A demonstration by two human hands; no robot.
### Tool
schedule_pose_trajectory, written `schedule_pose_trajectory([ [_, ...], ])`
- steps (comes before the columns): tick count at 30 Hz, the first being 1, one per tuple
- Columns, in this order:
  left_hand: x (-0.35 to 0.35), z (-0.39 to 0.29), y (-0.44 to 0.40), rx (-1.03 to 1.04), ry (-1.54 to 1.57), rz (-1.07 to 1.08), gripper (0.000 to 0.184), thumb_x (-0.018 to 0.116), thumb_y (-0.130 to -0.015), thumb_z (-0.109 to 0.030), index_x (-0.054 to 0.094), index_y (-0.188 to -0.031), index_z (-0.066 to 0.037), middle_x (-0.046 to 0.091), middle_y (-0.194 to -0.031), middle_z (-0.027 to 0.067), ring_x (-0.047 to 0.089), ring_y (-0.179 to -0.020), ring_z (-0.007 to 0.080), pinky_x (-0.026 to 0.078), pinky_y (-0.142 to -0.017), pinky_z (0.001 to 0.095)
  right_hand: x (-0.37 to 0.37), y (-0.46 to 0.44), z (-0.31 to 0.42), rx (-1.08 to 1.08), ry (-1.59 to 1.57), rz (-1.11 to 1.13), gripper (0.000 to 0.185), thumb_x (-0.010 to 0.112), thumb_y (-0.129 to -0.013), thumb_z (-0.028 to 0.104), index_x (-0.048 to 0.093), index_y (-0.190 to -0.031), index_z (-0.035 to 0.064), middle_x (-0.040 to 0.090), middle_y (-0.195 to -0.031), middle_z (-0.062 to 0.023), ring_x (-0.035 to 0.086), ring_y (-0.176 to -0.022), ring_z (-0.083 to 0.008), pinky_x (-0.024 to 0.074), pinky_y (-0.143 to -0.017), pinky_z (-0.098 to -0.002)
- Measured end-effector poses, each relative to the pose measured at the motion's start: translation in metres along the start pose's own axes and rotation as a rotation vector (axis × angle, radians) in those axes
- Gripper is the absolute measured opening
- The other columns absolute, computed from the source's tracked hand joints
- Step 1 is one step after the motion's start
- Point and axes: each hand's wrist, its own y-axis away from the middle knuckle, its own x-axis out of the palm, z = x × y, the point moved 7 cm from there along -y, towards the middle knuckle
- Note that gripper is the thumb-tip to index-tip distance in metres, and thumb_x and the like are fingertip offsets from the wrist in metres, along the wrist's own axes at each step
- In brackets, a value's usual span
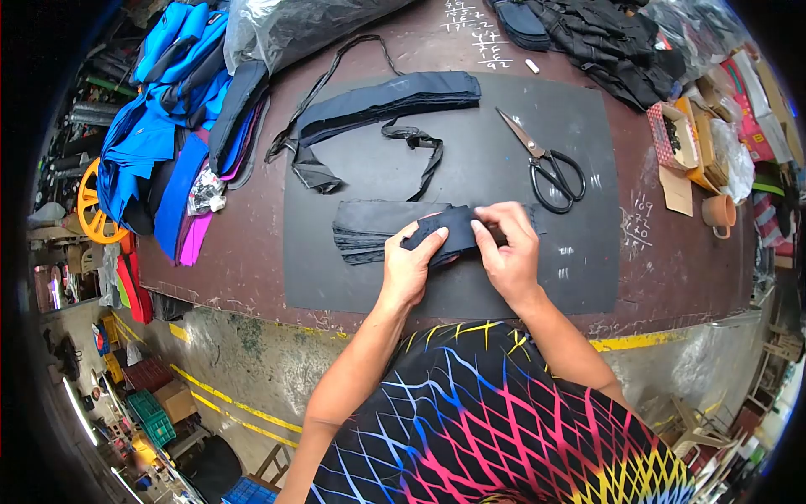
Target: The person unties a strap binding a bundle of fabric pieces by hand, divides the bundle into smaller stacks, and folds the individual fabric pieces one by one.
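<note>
My left hand [410, 259] is closed on the left end of a small bundle of dark navy fabric pieces [454, 228], thumb on top. At the bundle's right end, my right hand [510, 249] pinches the edge between thumb and fingers. Just left of and behind my hands, a fanned stack of dark strips [361, 228] lies on the black mat [336, 286]. A longer stack of navy strips [390, 102] lies at the back of the mat, with a crumpled black strip [426, 155] in front of it.
Black-handled scissors [550, 172] lie partly open on the mat, right of centre. Blue fabric [155, 126] is heaped at the left, beside a grey plastic bag [294, 34]. At the right are a brown mug [719, 212] and an open box [674, 134]. Black cloth [613, 46] lies behind.
</note>
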Motion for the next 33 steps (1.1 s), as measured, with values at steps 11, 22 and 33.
schedule_pose_trajectory([
  [11,-0.001,0.002,-0.002,0.066,-0.005,0.022,0.034,0.076,-0.095,-0.009,0.07,-0.126,0.006,0.074,-0.113,0.0103,0.07,-0.098,0.0164,0.059,-0.089,0.031,0.014,0.008,-0.003,-0.007,0.06,0.09,0.013,0.082,-0.083,0.007,0.071,-0.087,0.0021,0.067,-0.09,-0.0092,0.064,-0.086,-0.029,0.0474,-0.077,-0.0394],
  [22,-0.001,0.003,-0.003,0.014,0.01,0.0,0.034,0.076,-0.095,-0.009,0.07,-0.125,0.006,0.074,-0.112,0.0105,0.071,-0.099,0.0171,0.057,-0.092,0.0302,-0.007,0.0,0.021,-0.126,0.158,-0.07,0.015,0.083,-0.082,0.003,0.072,-0.091,-0.0005,0.067,-0.086,-0.0103,0.063,-0.083,-0.0263,0.0496,-0.075,-0.0367],
  [33,-0.001,0.002,-0.003,0.057,-0.003,0.031,0.033,0.074,-0.096,-0.008,0.07,-0.126,0.006,0.074,-0.113,0.0108,0.071,-0.096,0.0167,0.058,-0.09,0.0305,0.013,0.007,-0.008,0.046,-0.008,0.081,0.015,0.084,-0.082,0.008,0.07,-0.082,0.001,0.066,-0.087,-0.0081,0.062,-0.084,-0.0267,0.0477,-0.076,-0.0375],
])
